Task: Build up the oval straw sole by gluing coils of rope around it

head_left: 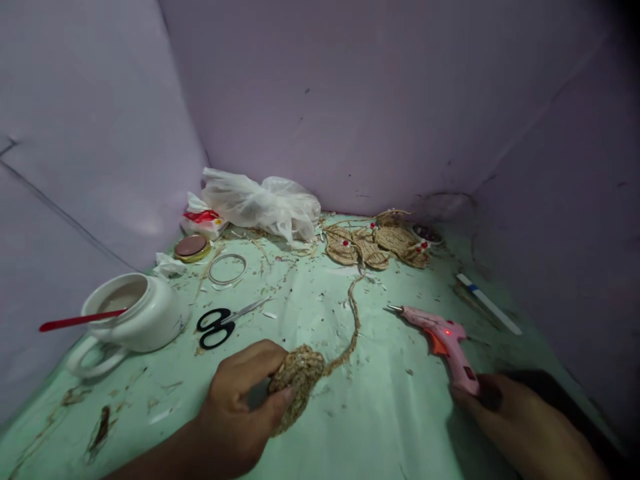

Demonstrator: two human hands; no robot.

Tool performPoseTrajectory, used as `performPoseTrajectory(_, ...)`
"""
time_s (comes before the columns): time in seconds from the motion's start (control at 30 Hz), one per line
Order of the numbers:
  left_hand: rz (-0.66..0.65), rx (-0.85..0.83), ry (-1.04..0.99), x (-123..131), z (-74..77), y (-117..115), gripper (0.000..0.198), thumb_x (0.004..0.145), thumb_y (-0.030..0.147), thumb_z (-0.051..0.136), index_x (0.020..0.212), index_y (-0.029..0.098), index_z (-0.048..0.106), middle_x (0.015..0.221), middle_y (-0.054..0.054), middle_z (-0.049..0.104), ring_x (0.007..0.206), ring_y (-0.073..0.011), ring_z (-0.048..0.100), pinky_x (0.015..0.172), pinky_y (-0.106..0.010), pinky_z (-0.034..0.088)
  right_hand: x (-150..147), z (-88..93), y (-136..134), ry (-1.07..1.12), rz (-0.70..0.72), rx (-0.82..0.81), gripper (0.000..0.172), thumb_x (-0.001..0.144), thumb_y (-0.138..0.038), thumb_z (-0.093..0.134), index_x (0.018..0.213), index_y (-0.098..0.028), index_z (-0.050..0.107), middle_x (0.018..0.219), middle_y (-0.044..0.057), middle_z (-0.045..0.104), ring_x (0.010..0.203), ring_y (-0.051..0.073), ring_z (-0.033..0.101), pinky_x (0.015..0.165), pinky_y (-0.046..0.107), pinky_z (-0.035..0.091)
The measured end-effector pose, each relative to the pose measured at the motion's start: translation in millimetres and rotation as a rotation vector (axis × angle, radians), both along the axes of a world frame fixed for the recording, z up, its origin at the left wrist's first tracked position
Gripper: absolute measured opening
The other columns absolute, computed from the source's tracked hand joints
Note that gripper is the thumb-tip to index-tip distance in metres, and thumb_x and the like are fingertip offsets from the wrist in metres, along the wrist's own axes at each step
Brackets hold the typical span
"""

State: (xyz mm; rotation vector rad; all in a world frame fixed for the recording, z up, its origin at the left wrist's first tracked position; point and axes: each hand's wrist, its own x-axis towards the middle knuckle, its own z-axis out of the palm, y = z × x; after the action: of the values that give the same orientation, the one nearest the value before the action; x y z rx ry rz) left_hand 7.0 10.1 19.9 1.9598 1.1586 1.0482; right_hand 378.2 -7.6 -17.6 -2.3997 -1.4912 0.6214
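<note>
My left hand [245, 400] pinches a small coiled piece of jute rope [303, 380] between thumb and fingers. A braided jute cord [356, 313] runs from that piece back across the table toward several leaf-shaped jute pieces [370, 248] with red beads. On the right, my right hand [525, 420] has its fingers closed at the lower end of the handle of a pink glue gun [447, 333]. The gun's metal nozzle points left, its trigger is orange, and a red light glows on its side. Part of the right hand is dim and blurred.
Black-handled scissors [223, 325] lie left of centre, near a white mug [165, 310] with a red-handled tool. Behind are a tape ring [227, 269], a round tin [193, 247] and a plastic bag [265, 203]. A white stick [490, 305] lies right. Walls enclose the scrap-strewn table.
</note>
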Motion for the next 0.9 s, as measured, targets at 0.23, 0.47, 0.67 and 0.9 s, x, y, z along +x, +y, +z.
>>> performPoseTrajectory(0.23, -0.025, -0.033, 0.029, -4, 4.5, 3, 0.011, 0.083, 0.019, 0.051, 0.075, 0.016, 0.058, 0.070, -0.002, 0.055, 0.064, -0.0146, 0.052, 0.060, -0.026, 0.039, -16, 14.5, 29, 0.402, -0.189, 0.062, 0.036, 0.049, -0.045, 0.077, 0.072, -0.020, 0.065, 0.068, 0.007, 0.070, 0.071, 0.030, 0.064, 0.063, 0.037, 0.047)
performPoseTrajectory(0.47, -0.057, -0.067, 0.051, -9, 8.6, 7, 0.014, 0.085, 0.024, 0.053, 0.076, 0.017, 0.062, 0.070, -0.002, 0.059, 0.065, -0.0159, 0.054, 0.059, -0.026, 0.040, -37, 17.6, 43, 0.860, -0.242, 0.043, 0.028, 0.059, -0.045, 0.074, 0.065, -0.021, 0.061, 0.056, 0.003, 0.062, 0.049, 0.018, 0.060, 0.049, 0.032, 0.053)
performPoseTrajectory(0.67, 0.013, 0.065, 0.105, -19, 19.4, 17, 0.013, 0.082, 0.018, 0.056, 0.087, 0.024, 0.066, 0.083, -0.002, 0.067, 0.077, -0.0185, 0.062, 0.068, -0.026, 0.046, -67, 18.6, 32, 1.082, -0.155, 0.266, 0.042, 0.058, -0.039, 0.080, 0.093, -0.020, 0.067, 0.078, 0.003, 0.065, 0.064, 0.015, 0.060, 0.060, 0.026, 0.052)
performPoseTrajectory(0.9, 0.046, 0.029, 0.099, -33, 12.5, 24, 0.015, 0.077, 0.019, 0.060, 0.088, 0.024, 0.069, 0.087, -0.003, 0.070, 0.083, -0.0214, 0.064, 0.073, -0.028, 0.050, -89, 12.6, 7, 1.174, 0.220, 0.303, 0.049, 0.075, -0.064, 0.060, 0.090, -0.019, 0.070, 0.058, -0.001, 0.054, 0.049, 0.011, 0.039, 0.045, 0.023, 0.034)
